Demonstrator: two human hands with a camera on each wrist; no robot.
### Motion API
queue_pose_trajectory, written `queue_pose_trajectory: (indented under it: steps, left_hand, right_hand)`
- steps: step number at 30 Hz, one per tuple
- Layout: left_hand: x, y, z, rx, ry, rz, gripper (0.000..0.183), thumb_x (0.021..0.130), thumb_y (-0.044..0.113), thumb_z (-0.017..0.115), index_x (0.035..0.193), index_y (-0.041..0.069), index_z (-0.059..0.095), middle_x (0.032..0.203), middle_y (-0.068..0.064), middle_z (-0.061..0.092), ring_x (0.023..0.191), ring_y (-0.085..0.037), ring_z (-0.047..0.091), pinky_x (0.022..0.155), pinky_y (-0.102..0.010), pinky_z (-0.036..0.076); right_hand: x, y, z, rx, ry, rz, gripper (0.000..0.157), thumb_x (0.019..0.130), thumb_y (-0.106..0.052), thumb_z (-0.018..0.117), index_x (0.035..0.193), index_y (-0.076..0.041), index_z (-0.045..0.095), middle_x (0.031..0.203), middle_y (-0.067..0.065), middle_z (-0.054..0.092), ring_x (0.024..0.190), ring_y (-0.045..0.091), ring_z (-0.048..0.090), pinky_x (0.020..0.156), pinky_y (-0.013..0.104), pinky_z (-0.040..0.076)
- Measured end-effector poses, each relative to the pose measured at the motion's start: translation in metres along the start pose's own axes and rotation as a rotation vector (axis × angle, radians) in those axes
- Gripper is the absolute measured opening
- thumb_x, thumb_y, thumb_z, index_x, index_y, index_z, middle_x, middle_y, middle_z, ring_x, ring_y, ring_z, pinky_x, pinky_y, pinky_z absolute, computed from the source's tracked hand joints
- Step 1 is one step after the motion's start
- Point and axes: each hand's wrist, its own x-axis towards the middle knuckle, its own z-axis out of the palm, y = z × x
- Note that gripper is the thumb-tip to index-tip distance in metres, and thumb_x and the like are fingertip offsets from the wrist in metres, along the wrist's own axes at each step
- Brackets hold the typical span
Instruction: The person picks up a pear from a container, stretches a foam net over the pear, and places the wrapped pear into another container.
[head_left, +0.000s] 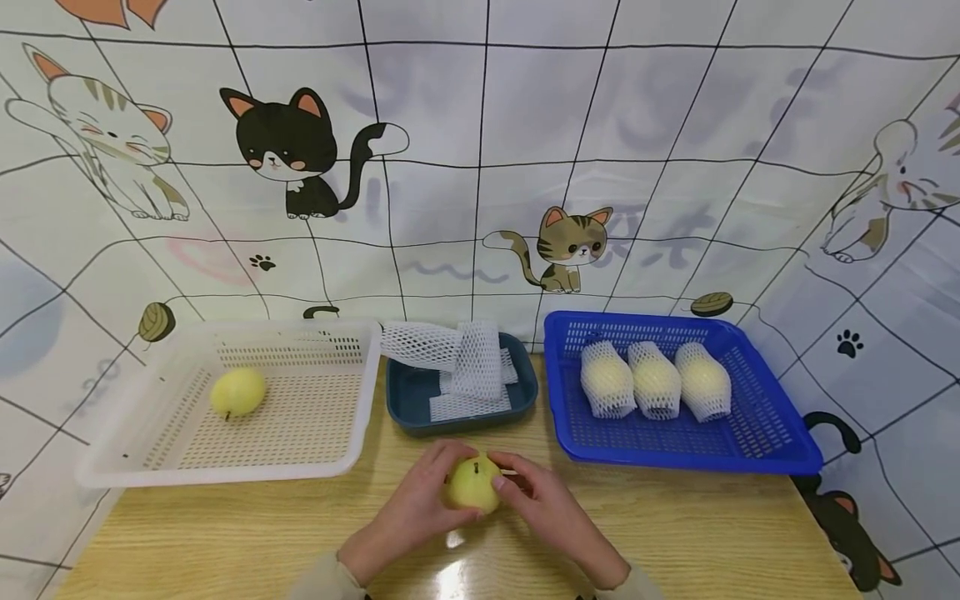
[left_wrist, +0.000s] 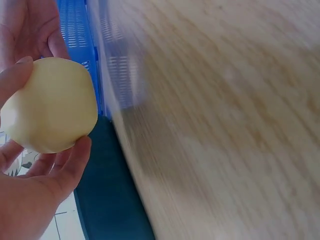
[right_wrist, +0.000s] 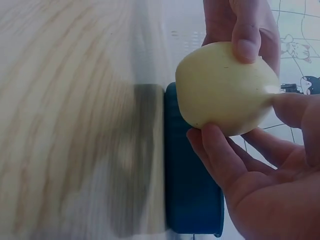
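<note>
A yellow-green pear (head_left: 474,485) with a short dark stem on top is held between both hands over the front middle of the table. My left hand (head_left: 426,493) grips its left side, thumb toward me and fingers round the far side. From the right, my right hand (head_left: 542,502) holds it with the thumb on the near face and fingers behind. In the left wrist view the pear (left_wrist: 55,105) shows smooth and bare between the fingers. The right wrist view has the fingertips (right_wrist: 215,137) of the right hand on the pear's lower side.
Behind the hands, a dark teal tray (head_left: 420,427) holds several white foam net sleeves (head_left: 480,362). On the left a white basket (head_left: 300,473) contains one pear (head_left: 238,392). The blue basket (head_left: 690,457) at right has three net-wrapped pears (head_left: 655,381). A cat-patterned cloth (head_left: 450,167) covers the wall behind.
</note>
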Motion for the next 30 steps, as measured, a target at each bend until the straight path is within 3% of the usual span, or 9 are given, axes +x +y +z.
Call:
queue_pose_trajectory:
  steps: [14,19,26,30]
  left_hand:
    - [0.000,-0.004,0.008,0.003,-0.071,0.000,0.063,0.072,0.016,0.095,0.122,0.009,0.058,0.121,-0.001,0.051,0.106,-0.016,0.056,0.092,-0.036,0.053]
    - [0.000,-0.004,0.010,-0.007,-0.074,-0.015,0.064,0.073,0.017,0.095,0.124,0.008,0.057,0.122,-0.002,0.051,0.107,-0.016,0.056,0.094,-0.036,0.053]
    - [-0.004,-0.004,0.011,0.012,-0.072,-0.039,0.066,0.077,0.025,0.093,0.131,0.008,0.058,0.125,-0.004,0.055,0.109,-0.018,0.058,0.094,-0.037,0.054]
    - [-0.009,-0.003,0.006,0.079,-0.075,-0.038,0.075,0.083,0.040,0.087,0.142,0.007,0.055,0.138,-0.008,0.056,0.123,-0.024,0.058,0.101,-0.043,0.052]
  right_hand:
    - [-0.002,0.006,0.003,-0.007,-0.042,-0.001,0.043,0.109,-0.026,0.055,0.143,0.000,0.056,0.139,0.021,0.062,0.117,0.033,0.066,0.092,0.028,0.055]
    - [-0.002,0.010,0.003,-0.036,-0.040,0.037,0.044,0.110,-0.031,0.053,0.144,-0.003,0.057,0.138,0.017,0.063,0.115,0.027,0.066,0.091,0.027,0.054]
    - [-0.001,0.011,0.001,-0.042,-0.050,0.057,0.045,0.110,-0.032,0.052,0.145,-0.004,0.056,0.141,0.015,0.061,0.118,0.026,0.064,0.093,0.026,0.053]
    - [-0.001,0.009,0.000,-0.048,-0.048,0.068,0.046,0.110,-0.032,0.051,0.146,-0.004,0.056,0.143,0.015,0.060,0.123,0.029,0.062,0.096,0.027,0.052]
